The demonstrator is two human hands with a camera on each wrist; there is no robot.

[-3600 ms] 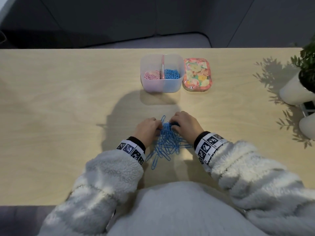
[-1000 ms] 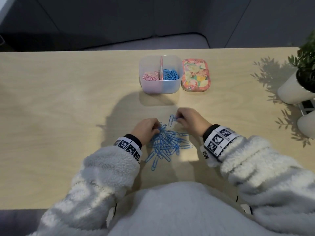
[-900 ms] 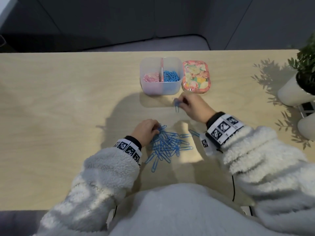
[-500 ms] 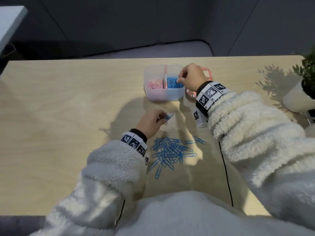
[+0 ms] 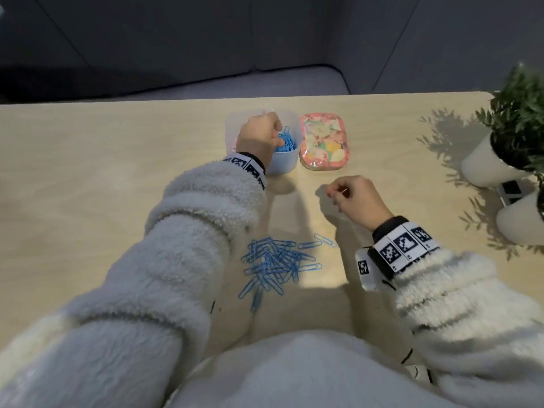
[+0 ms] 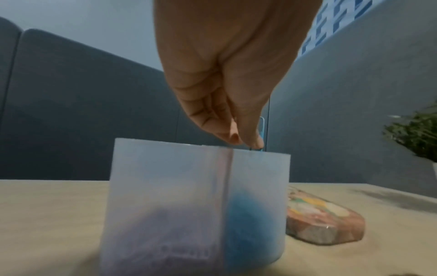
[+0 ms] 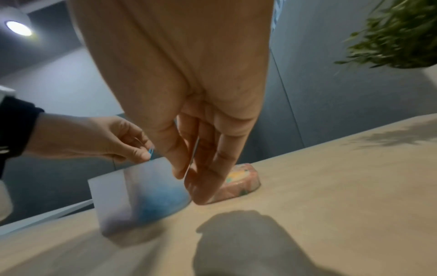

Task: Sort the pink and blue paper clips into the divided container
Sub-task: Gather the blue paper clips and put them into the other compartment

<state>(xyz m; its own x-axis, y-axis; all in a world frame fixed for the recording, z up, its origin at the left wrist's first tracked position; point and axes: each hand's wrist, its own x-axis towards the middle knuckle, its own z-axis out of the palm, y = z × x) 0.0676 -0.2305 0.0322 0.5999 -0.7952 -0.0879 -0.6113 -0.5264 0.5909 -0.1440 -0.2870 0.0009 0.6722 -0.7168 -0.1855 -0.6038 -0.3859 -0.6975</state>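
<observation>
The translucent divided container [image 5: 285, 164] stands at the table's far middle, with blue clips [image 5: 288, 146] in its right compartment; the pink side is mostly hidden by my hand. My left hand [image 5: 278, 136] hovers over the right compartment and pinches a blue paper clip [image 6: 261, 130] just above the rim; the right wrist view shows that blue paper clip [image 7: 151, 150] too. My right hand [image 5: 338, 194] hangs above bare table in front of the lid, fingers relaxed, holding nothing I can make out. A pile of blue clips [image 5: 273, 260] lies near me.
A floral lid [image 5: 323, 142] lies just right of the container [image 6: 189, 196]. Two white pots [image 5: 488, 163] with green plants stand at the table's right edge. A dark sofa lies beyond the far edge.
My left hand has carried a blue clip from near the pile up over the container. My right hand has drawn back from the container toward me, now empty.
</observation>
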